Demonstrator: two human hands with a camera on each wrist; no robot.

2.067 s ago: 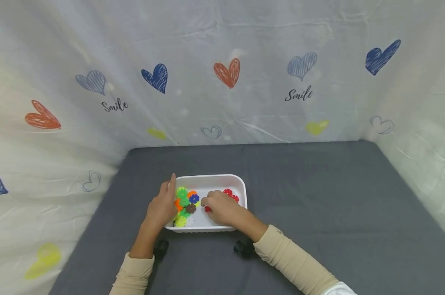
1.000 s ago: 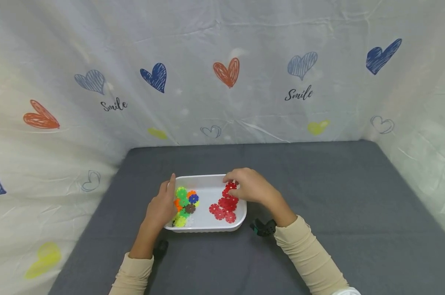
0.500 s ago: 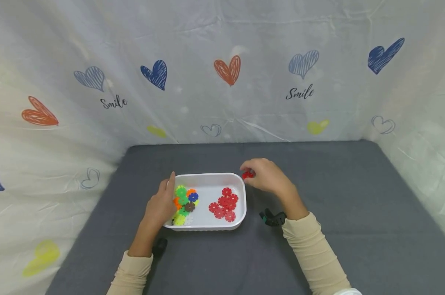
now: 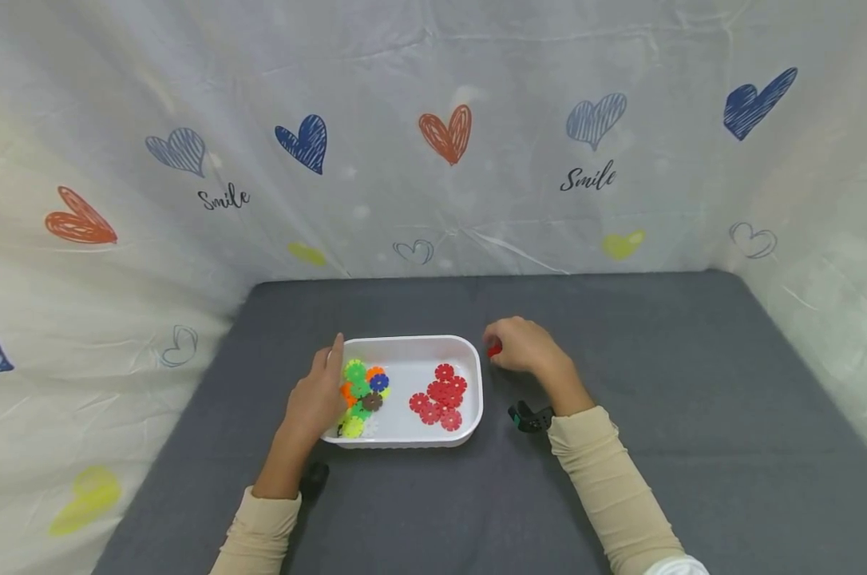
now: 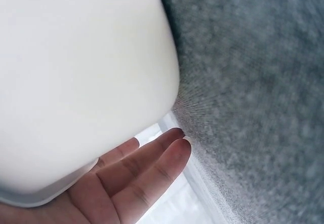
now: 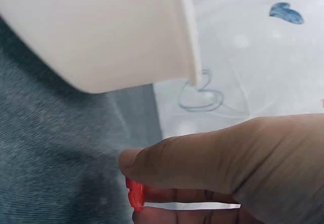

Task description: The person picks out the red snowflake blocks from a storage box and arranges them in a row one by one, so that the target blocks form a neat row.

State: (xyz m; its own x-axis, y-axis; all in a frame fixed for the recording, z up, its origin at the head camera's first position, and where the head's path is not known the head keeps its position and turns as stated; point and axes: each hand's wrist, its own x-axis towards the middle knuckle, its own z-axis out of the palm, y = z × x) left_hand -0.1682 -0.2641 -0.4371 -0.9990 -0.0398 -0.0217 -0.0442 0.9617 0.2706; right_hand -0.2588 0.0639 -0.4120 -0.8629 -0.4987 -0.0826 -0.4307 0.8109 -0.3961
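A white rectangular tray (image 4: 405, 342) lies on the grey-covered table. In its left part are several mixed-colour plastic interlocking discs (image 4: 360, 390), and red discs (image 4: 444, 391) form a cluster on the right. Against the tray's left end rests my left hand (image 4: 318, 403); in the left wrist view its fingers (image 5: 152, 178) extend fairly straight beside the white outer wall, with the thumb hidden. My right hand (image 4: 527, 347) is just beyond the tray's right end, low over the cloth. Between thumb and fingers it pinches a red disc (image 6: 135, 194), seen edge-on in the right wrist view.
Grey cloth (image 4: 620, 383) covers the table around the tray. Behind and at both sides hangs a pale curtain (image 4: 505, 144) printed with hearts and "Smile". A black wrist device (image 4: 530, 417) shows below the right wrist, and a dark one (image 4: 314, 479) beside the left.
My right hand has moved from inside the tray to the right, past its rim, carrying a red disc. Red discs stay clustered in the tray. The left hand keeps its place at the left end.
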